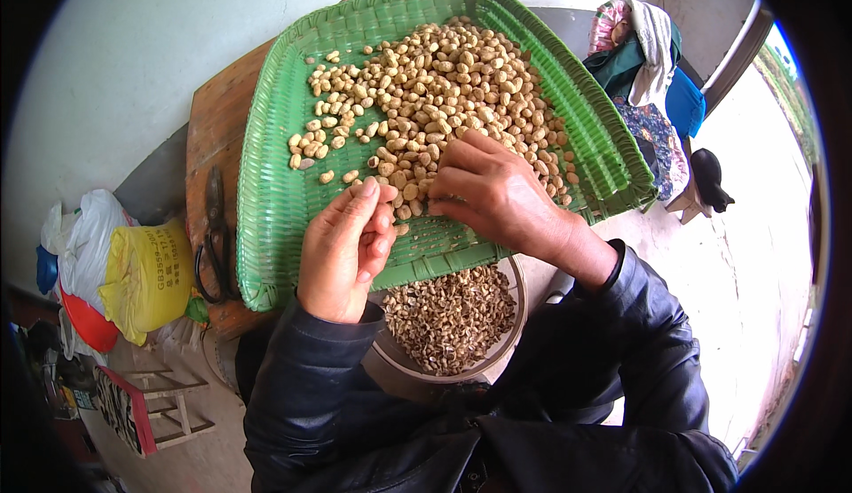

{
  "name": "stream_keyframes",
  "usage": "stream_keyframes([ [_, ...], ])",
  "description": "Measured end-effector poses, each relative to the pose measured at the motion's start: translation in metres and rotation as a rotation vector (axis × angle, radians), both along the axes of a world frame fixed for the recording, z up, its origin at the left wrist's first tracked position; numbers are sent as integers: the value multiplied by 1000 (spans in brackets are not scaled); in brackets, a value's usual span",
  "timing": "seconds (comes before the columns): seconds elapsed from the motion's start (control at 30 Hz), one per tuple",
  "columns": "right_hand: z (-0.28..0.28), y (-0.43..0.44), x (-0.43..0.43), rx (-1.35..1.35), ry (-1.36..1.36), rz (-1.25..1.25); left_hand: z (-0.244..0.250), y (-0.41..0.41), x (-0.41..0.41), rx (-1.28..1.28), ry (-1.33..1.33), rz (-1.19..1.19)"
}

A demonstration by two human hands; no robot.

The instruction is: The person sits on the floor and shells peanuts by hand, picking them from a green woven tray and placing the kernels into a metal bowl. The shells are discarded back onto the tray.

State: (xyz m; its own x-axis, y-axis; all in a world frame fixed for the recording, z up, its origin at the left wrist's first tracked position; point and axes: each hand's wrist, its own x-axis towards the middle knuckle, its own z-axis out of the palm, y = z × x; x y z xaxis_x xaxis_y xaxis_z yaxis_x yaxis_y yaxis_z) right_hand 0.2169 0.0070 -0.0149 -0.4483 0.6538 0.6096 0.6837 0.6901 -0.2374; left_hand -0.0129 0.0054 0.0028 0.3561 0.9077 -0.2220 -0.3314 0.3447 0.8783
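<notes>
A green woven basket tray (426,270) holds a large heap of unshelled peanuts (459,80), with a looser group at its left. My left hand (349,247) is raised over the near edge, fingers curled and thumb against the index finger; whether something small is pinched there cannot be told. At the near side of the heap, my right hand (496,193) reaches down with bent fingers among the peanuts, its fingertips partly hidden. Below the tray's near edge, a round basin (521,313) holds many broken peanut shells (452,323).
The tray rests on a wooden table (223,120), where black-handled scissors (216,240) lie at the left. A yellow sack (150,273) and a wooden stool (173,400) are at the left. Cloths (649,47) and a black cat (709,180) are at the right.
</notes>
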Motion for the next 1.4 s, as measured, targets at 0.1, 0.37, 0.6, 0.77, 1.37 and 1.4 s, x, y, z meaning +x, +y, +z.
stream_keyframes([
  [0.1,6,-2,0,-118,274,119,4,-4,1,50,115,-85],
  [0.37,17,-15,-10,-187,459,233,-7,-3,-3,-54,-99,-274],
  [0.6,19,-16,-7,-77,319,191,-1,-9,3,0,95,-201],
  [0.77,17,-14,-6,-103,323,205,3,-5,1,-28,71,-251],
  [1.37,17,-11,-12,-60,408,211,-10,-2,4,-60,-87,-191],
  [1.4,15,-10,-12,-38,414,210,-9,-3,5,-51,-60,-183],
])
